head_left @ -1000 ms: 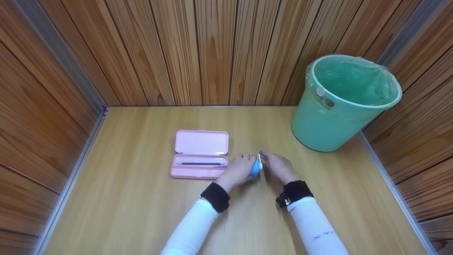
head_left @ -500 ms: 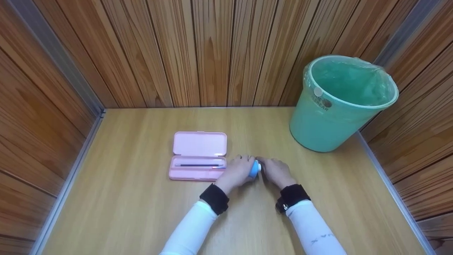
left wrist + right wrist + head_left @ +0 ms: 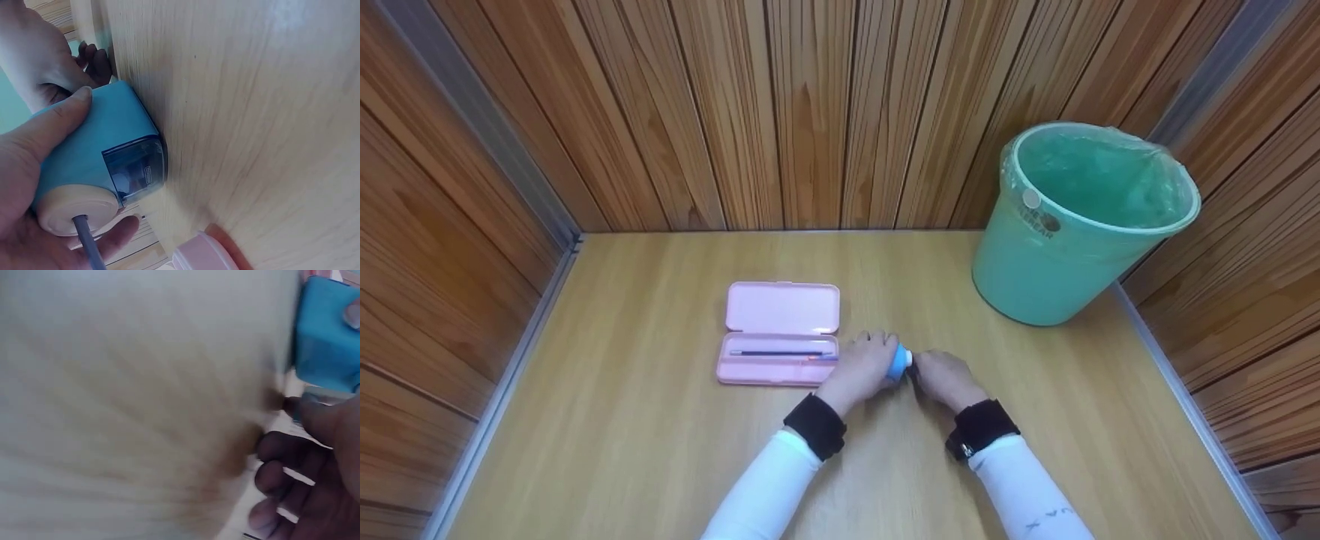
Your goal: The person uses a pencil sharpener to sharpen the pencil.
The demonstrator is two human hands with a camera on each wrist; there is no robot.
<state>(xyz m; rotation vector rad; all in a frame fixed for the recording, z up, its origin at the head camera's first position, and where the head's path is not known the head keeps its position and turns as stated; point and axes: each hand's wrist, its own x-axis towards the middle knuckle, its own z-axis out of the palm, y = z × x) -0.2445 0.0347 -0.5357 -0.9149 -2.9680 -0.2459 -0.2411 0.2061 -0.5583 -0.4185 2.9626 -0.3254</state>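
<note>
My left hand [image 3: 864, 367] grips a blue crank pencil sharpener [image 3: 107, 126], its thumb laid along the blue body. A grey pencil [image 3: 88, 243] sticks out of the round cream front, beside a dark see-through shavings drawer [image 3: 135, 169]. On the sharpener's other side, my right hand [image 3: 949, 379] pinches the crank handle [image 3: 323, 395] between thumb and forefinger, the other fingers curled below. From the head view the handle is mostly hidden by that hand. Just left of my left hand lies an open pink pencil case [image 3: 761, 373] holding a dark pencil [image 3: 780, 353].
A small orange-and-blue item [image 3: 819, 358] lies at the right end of the case, partly behind my left hand. Toward the back right stands a green bin [image 3: 1046, 262] with a clear liner. Wood-panelled walls [image 3: 810, 112] enclose the table [image 3: 645, 450].
My right hand has circled at the sharpener's end, swinging the white crank from upright down to a lower position. The left hand keeps its grip on the sharpener. The head view shifted slightly.
</note>
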